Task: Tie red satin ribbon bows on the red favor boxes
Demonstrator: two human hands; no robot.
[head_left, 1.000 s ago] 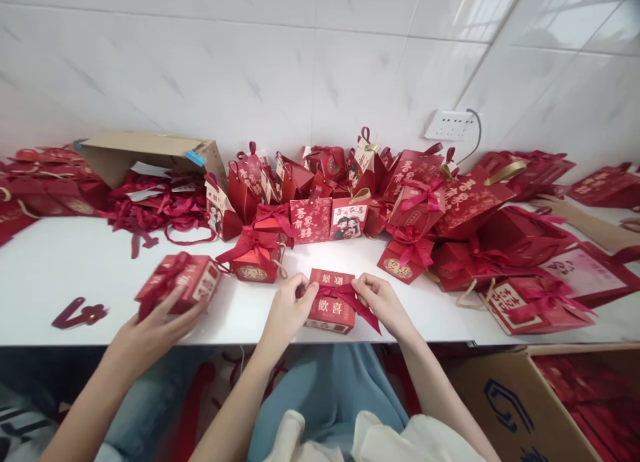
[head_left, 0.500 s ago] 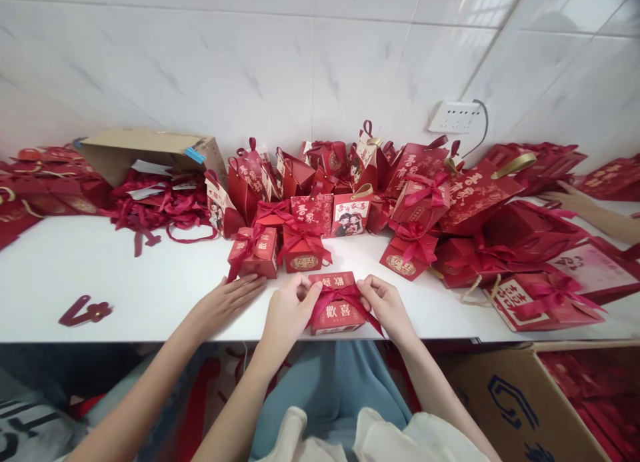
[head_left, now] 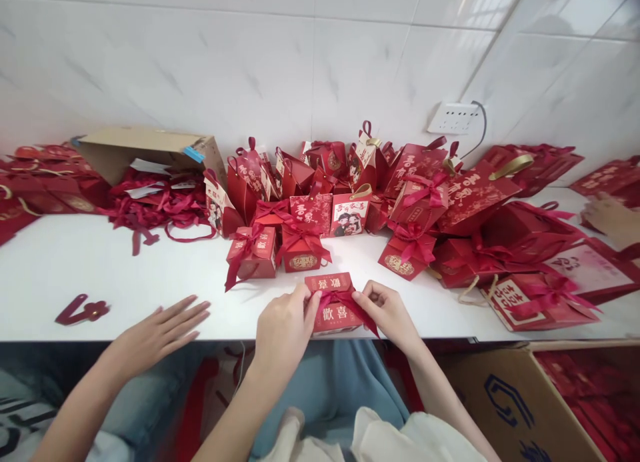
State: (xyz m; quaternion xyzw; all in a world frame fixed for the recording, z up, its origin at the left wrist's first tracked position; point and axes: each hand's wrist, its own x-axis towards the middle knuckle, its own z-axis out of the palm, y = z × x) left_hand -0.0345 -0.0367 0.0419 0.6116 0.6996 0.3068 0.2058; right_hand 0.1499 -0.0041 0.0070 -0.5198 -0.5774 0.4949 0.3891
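Note:
A small red box (head_left: 336,313) with pale characters lies at the table's front edge, between my two hands. A dark red ribbon bow (head_left: 340,295) crosses its top. My left hand (head_left: 287,322) pinches the left part of the bow between thumb and fingers. On the other side, my right hand (head_left: 385,310) grips the right part of the ribbon, its fingers curled. Just behind stand two more ribboned boxes, one at the left (head_left: 253,252) and one with a gold emblem (head_left: 301,249).
Another person's hand (head_left: 163,329) hovers at the front left edge, near a dark red strap (head_left: 83,310). Many red gift boxes line the wall. A cardboard box (head_left: 150,142) spills ribbons at back left. Another person's hand (head_left: 613,219) is far right. An open carton (head_left: 490,389) stands below.
My left hand and my right hand have drawn slightly inward on the ribbon, and the bow looks smaller. The neighbour's hand has moved left, away from the left ribboned box. The far-right hand has moved right.

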